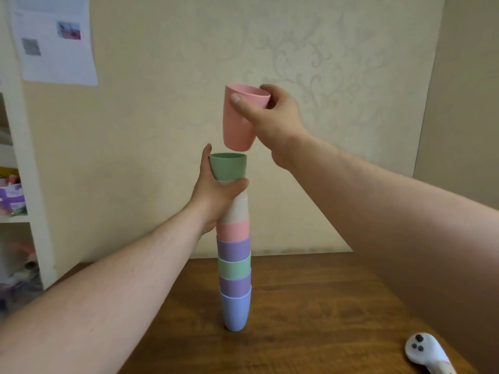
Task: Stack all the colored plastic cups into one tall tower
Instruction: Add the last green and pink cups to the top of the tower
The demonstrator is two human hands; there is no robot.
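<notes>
A tower of nested cups (234, 265) stands upright on the wooden table (310, 306): blue at the bottom, then purple, green, purple, pink, cream, with a green cup (229, 166) on top. My left hand (216, 195) is wrapped around the tower just under the green cup. My right hand (266, 117) holds a pink cup (237, 122) by its rim, mouth up. That cup hangs just above the green cup's mouth, slightly to the right, not touching it.
A white controller (426, 352) lies at the table's front right corner. A white shelf unit (24, 184) with cluttered items stands at the left. The wall rises right behind the table, with a paper sheet (54, 39) pinned at upper left.
</notes>
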